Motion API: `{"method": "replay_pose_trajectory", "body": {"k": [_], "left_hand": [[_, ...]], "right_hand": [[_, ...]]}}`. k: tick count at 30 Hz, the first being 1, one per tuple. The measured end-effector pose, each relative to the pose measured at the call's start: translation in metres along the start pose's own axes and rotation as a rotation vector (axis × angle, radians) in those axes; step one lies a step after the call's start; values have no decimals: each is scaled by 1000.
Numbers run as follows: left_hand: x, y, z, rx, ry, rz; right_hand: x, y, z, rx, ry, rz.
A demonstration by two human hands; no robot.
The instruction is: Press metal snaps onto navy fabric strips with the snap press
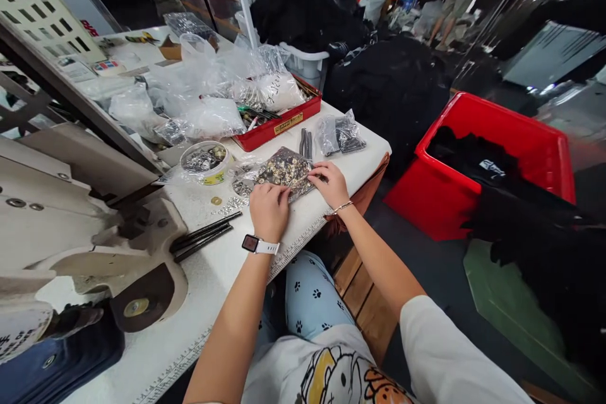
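A clear plastic bag of small metal buttons (284, 170) lies on the white table (222, 265) in front of me. My left hand (269, 207), with a white watch on the wrist, rests on the bag's near edge with fingers curled onto it. My right hand (331, 182), a thin bracelet on the wrist, pinches the bag's right edge. A round tub of metal buttons (204, 161) stands just left of the bag. A few loose buttons (227, 205) lie on the table near my left hand.
A red tray (279, 123) with plastic bags sits behind. A small bag of dark parts (341, 134) lies right of it. Black rods (203, 237) lie beside a cream machine (85, 227) at left. A red bin (497, 158) with black cloth stands on the floor at right.
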State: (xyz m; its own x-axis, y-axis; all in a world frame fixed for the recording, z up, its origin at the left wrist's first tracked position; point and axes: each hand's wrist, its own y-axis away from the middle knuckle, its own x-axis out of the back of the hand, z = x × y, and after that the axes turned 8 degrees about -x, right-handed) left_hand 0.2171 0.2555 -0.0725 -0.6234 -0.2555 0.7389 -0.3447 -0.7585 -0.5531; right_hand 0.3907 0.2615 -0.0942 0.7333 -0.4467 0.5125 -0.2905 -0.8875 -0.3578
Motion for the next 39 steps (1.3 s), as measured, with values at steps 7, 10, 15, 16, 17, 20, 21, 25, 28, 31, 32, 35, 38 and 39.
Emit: {"method": "replay_pose_trajectory", "body": {"k": [7,10,15,16,17,20,21,25,28,31,32,35,38,39], "left_hand": [[-1,-4,-4,84,145,10],[7,-22,1,98,187,9],[46,-78,25,56,316,125],[54,-88,30,42,345,144],[61,-97,34,46,384,151],[64,-114,35,199,563,102],[59,-116,30,304,634,82],[26,-103,1,720,814,118],[10,-80,-14,762,851,152],[8,-60,-20,715,876,166],[8,-55,-20,688,879,166],[8,-49,-22,625,869,164],[6,-48,-25,598,815,164],[5,-48,-26,588,796,163]], "right_hand": [[0,0,-3,24,40,-16],[5,-7,-16,6,37,-100],[31,-33,-55,-8,85,-3],[38,-39,-62,2,95,35],[45,-46,-69,22,96,59],[58,-68,-80,84,79,6],[58,-73,-82,68,87,-26],[49,-77,-75,-26,177,-4],[37,-56,-60,53,181,-65],[25,-30,-42,114,157,-258],[21,-22,-36,135,150,-270],[11,-7,-25,158,110,-191],[6,-2,-21,148,72,-136],[6,-1,-21,147,63,-122]]}}
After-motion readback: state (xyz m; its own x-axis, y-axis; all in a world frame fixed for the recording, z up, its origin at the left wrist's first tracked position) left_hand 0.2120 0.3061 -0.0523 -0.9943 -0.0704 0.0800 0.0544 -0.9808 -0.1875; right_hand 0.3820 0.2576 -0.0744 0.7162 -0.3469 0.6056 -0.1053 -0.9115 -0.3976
